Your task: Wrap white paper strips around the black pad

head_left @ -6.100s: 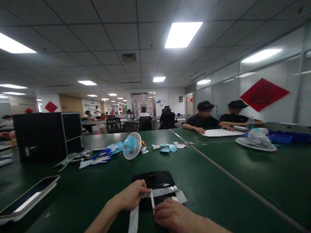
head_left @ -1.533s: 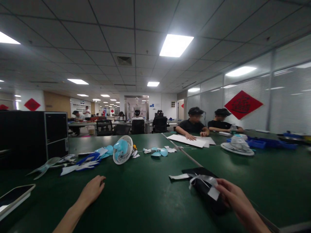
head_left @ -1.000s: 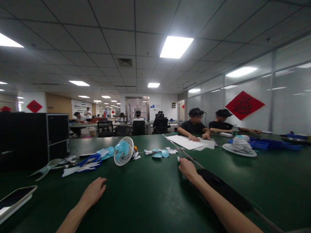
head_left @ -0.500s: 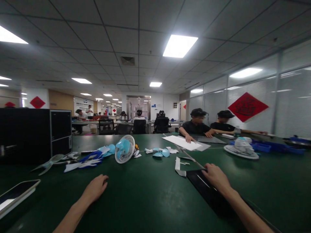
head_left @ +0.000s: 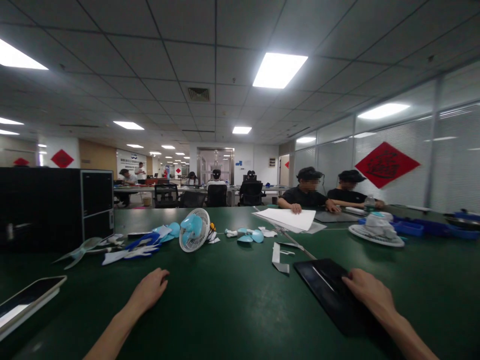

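My left hand rests on the green table, fingers loosely bent and nothing visible in them. To the right lies a flat, glossy black panel, its near end dark and hard to make out. My right hand is at that panel's right edge, thumb side over the surface and fingers curled; the fingertips are partly hidden. Just beyond the panel's far left corner is a bent grey-white strip. A small fan head with light-blue blades and white guard leans on the table ahead of my left hand.
Blue-and-white gloves and loose blue fan blades lie mid-table. A black computer case stands left, behind a tablet-like device. Across the table, a person touches white sheets. Blue trays sit right.
My right hand has moved right, from the panel's far edge to its right edge. The person opposite has shifted a hand on the sheets, and the other person's outstretched arm has drawn in.
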The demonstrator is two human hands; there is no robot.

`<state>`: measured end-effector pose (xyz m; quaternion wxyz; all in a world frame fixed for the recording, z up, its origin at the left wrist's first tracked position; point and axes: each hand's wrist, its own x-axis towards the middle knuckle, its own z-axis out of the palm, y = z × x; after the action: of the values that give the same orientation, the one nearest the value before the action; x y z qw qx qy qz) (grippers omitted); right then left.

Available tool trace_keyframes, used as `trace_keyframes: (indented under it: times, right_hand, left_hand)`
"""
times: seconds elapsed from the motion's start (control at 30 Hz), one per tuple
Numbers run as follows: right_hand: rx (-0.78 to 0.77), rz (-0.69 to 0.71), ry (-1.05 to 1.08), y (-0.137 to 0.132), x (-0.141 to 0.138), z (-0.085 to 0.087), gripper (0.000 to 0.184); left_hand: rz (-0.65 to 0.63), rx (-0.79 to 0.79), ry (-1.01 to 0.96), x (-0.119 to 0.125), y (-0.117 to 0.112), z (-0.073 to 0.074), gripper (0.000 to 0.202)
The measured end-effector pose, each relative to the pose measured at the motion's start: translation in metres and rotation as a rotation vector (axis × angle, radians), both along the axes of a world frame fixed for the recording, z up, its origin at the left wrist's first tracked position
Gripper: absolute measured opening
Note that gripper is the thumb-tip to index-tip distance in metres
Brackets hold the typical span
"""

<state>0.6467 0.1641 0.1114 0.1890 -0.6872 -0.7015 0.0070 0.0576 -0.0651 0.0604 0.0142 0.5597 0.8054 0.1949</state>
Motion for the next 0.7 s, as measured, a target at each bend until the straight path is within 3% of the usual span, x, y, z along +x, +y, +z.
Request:
trace_keyframes:
  times: [0.13,0.23,0.47,0.6,0.7]
  right_hand:
    - [0.14,0.009,0.043,0.001,0.01,0.005,0.03]
    - [0.196,0.168,0.08,-0.002,-0.011,0.008,0.027]
    - [0.13,0.76,0.035,-0.049,-0.145,0.01,0.019]
    - [0.061,0.98,-0.019,-0.075,-0.218,0.004,0.02]
    - [0.043,1.088,-0.049,-0.085,-0.256,-0.003,0.021]
  left_hand:
    - [-0.005,0.001,-0.01,0.0,0.003,-0.002,0.044]
    - [-0.012,0.016,0.012,0.002,0.004,-0.002,0.044]
    - [-0.04,0.044,-0.036,0.015,0.003,0.004,0.045]
    - [-0.11,0.08,-0.051,0.033,0.002,0.01,0.048]
    - [-0.181,0.125,-0.073,0.05,0.001,0.016,0.052]
